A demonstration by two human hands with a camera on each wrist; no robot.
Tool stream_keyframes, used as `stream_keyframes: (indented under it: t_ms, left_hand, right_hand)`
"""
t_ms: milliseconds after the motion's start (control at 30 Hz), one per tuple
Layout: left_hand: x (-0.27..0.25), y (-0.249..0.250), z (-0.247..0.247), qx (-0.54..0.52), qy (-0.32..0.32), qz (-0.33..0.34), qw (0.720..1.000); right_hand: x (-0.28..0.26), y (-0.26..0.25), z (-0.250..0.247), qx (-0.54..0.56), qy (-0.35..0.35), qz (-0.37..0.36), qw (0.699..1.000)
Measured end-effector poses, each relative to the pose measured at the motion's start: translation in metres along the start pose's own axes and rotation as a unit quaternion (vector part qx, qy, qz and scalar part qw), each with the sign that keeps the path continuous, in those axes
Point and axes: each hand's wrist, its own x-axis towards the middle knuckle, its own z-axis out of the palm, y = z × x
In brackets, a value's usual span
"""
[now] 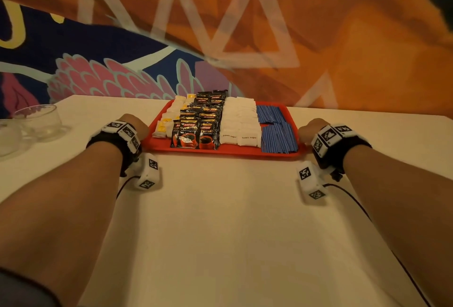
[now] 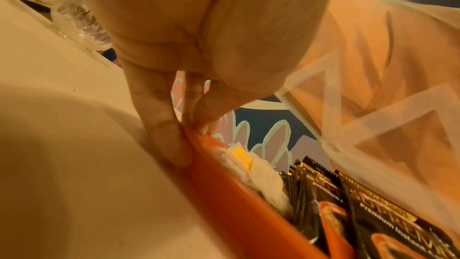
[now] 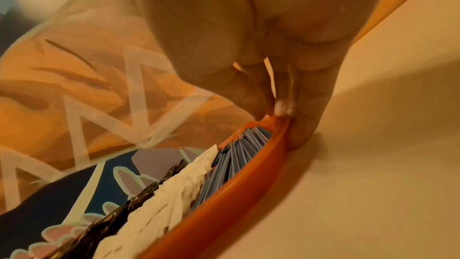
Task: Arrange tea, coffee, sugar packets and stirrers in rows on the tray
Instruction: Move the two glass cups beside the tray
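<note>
Item: red tray [image 1: 228,152], middle of the desk [image 1: 220,220]. Contents left to right: tea bags [image 1: 163,126], coffee packets [image 1: 193,132], sugar packets [image 1: 239,125], blue stirrers [image 1: 275,130], all in rows. My left hand [image 1: 133,124] pinches the left rim, my right hand [image 1: 312,130] the right rim. I judge arranging done; if moving it, I would keep the tray level and slow so rows hold.

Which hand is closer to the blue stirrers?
Right. The right hand pinches the red tray rim just beside the blue stirrers; the left hand pinches the opposite rim, next to the tea bags.
</note>
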Motion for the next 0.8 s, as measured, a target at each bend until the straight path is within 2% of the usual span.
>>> stream_keyframes:
  t_ms: [167,233,333,367,400,500,567,667,700,800]
  left_hand:
    - [-0.001,0.003,-0.005,-0.023,-0.002,-0.018,1.0]
    - [-0.001,0.005,-0.009,-0.029,-0.003,-0.019,0.999]
    - [0.003,0.007,-0.009,-0.055,-0.008,-0.033,0.998]
    - [0.0,0.008,-0.01,-0.07,-0.002,-0.042,0.997]
    - [-0.009,0.01,-0.018,-0.08,-0.003,-0.041,0.996]
    - [-0.019,0.012,-0.024,-0.121,-0.007,-0.041,0.992]
    - [-0.013,0.013,-0.02,-0.147,-0.012,-0.047,0.988]
    - [-0.005,0.012,-0.017,-0.222,-0.024,-0.054,0.973]
    - [-0.013,0.014,-0.02,-0.263,0.0,-0.065,0.962]
    - [-0.033,0.016,-0.031,-0.395,0.062,-0.14,0.906]
  right_hand:
    - [0.012,-0.001,0.003,0.118,-0.023,-0.014,0.993]
    - [0.014,0.0,0.002,0.094,-0.032,-0.016,0.995]
    - [0.003,-0.004,0.004,-0.101,-0.014,-0.039,0.994]
    - [0.003,-0.007,0.002,-0.111,-0.011,-0.026,0.993]
    - [0.004,-0.008,0.002,-0.118,-0.021,-0.024,0.993]
    - [0.008,-0.009,0.003,0.003,-0.041,-0.019,0.999]
    - [0.006,-0.009,0.002,-0.009,-0.024,-0.002,1.0]
    - [0.001,-0.012,0.001,-0.019,0.025,-0.006,1.0]
    - [-0.002,-0.015,0.0,-0.027,0.031,-0.026,0.999]
    - [-0.009,-0.034,-0.002,0.011,0.093,-0.054,0.994]
